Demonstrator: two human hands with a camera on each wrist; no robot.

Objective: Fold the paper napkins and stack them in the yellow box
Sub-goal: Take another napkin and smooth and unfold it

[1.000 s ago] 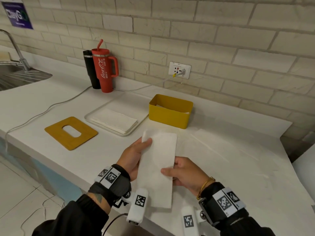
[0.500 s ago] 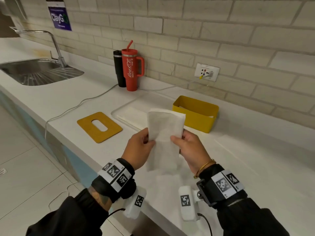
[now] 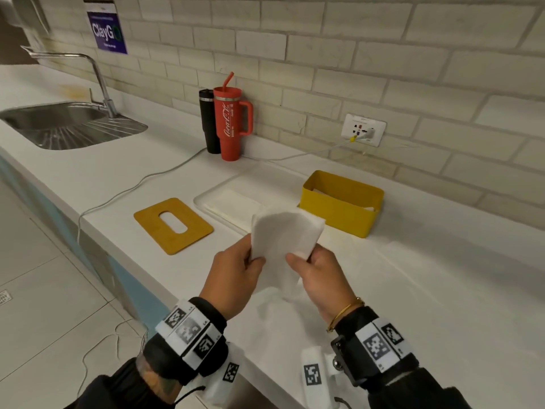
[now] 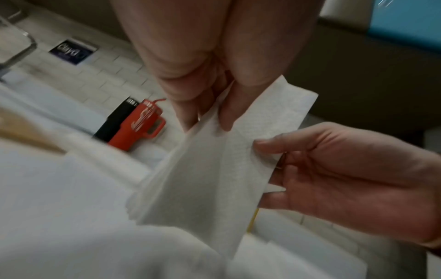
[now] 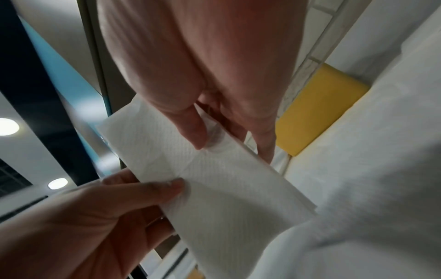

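A: Where is the napkin (image 3: pixel 284 237), and which way does it run?

B: In the air over the counter's (image 3: pixel 442 290) front edge, near the yellow box (image 3: pixel 339 211). Its long axis runs from a bent-over top, leaning toward the box, down toward the person. The left hand (image 3: pixel 233 278) pinches its left edge between thumb and fingers; the right hand (image 3: pixel 318 278) pinches the right edge.

A: Anything hidden?

B: The lower end drops behind the hands and blends into the white counter. The box's contents are barely visible: a pale sheet edge. The wrist views are blurred.

A: Texture?

B: Soft white paper, finely embossed, with crossing creases. More napkins lie flat in a shallow white tray (image 3: pixel 203 202).
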